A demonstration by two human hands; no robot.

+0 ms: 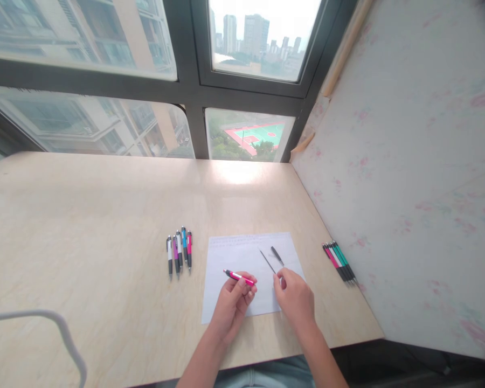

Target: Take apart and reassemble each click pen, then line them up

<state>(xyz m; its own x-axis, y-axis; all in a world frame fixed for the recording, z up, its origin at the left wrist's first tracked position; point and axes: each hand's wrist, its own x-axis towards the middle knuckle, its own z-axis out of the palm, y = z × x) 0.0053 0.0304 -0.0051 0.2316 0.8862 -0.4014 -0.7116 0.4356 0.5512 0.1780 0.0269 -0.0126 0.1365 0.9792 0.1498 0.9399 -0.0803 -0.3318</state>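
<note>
Pink pen (240,277): it is held just above the near part of a sheet of paper (230,258), near the middle of the desk's near edge.
Left hand (232,304): the fingers are closed around the right end of the pink pen. The left end is left bare, apparently so that it stays free to be reached.
Pen axis: the long axis is laid almost level, from left and slightly far to right and slightly near. The free end is pointed left.
Right hand (295,299): it is rested on the paper's right side with its fingers curled. The fingertips are met by the near end of a thin refill (267,261). Whether the refill is pinched cannot be told.
Refill axis: it is slanted from far-left to near-right.
Dark piece (277,255): it is laid just right of the refill and roughly parallel to it. Both are probably kept on the white sheet so that small parts are easily seen.
Left pens (179,250): a row is set just left of the paper, with the axes run near to far.
Right pens (339,262): a tight bundle is set well apart, at the desk's right edge beside the wall panel (408,161). The two groups seem to be kept separate.
Desk (84,215): it is backed by a window (262,43).
</note>
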